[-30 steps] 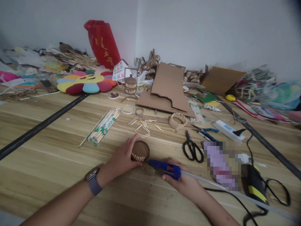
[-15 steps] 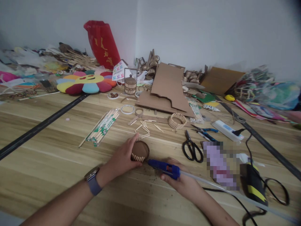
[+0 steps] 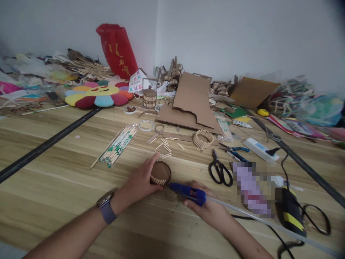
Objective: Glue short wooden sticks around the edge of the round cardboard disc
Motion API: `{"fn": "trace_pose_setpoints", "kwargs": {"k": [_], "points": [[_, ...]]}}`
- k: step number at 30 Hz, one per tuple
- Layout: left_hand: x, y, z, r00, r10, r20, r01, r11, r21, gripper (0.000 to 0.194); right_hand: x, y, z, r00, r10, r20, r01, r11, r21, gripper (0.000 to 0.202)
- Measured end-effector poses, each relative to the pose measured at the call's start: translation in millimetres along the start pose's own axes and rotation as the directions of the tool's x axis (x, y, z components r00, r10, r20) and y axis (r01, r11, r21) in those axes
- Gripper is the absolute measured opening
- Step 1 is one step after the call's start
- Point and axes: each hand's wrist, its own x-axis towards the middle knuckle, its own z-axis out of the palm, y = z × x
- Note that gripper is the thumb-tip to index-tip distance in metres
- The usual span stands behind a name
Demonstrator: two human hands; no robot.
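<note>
My left hand (image 3: pixel 144 177) is closed around the left side of a small round cardboard cup (image 3: pixel 161 169), tilted so its brown inside shows. Short wooden sticks line part of its outer wall. My right hand (image 3: pixel 206 205) grips a blue hot glue gun (image 3: pixel 187 192), with a long clear glue stick (image 3: pixel 242 207) running out of its back. The nozzle points left at the cup's lower right edge; whether it touches is too small to tell. Just beyond the cup lie several loose short sticks (image 3: pixel 165 145) and a ring of sticks (image 3: pixel 203 139).
Black-handled scissors (image 3: pixel 221 172), blue-handled pliers (image 3: pixel 237 153) and a white power strip (image 3: pixel 260 149) lie to the right. Bagged wooden sticks (image 3: pixel 120 145) are at left. Behind stand cardboard sheets (image 3: pixel 192 97), a small lidded bucket (image 3: pixel 149 98) and a flower cushion (image 3: pixel 99 94). A black cord (image 3: pixel 272 230) crosses the right side.
Almost nothing differs. The glue gun's nozzle has shifted very slightly left along the cup's lower edge; my left hand and the cup hold still.
</note>
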Motion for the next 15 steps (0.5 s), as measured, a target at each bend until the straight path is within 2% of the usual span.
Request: {"fn": "trace_pose_setpoints", "kwargs": {"k": [15], "points": [[0.0,-1.6,1.0,1.0,0.008,-0.013,-0.008,1.0,-0.006,0.115,2.3,-2.4,-0.9,0.999,-0.038,0.012,0.038,0.999,0.022,0.047]]}}
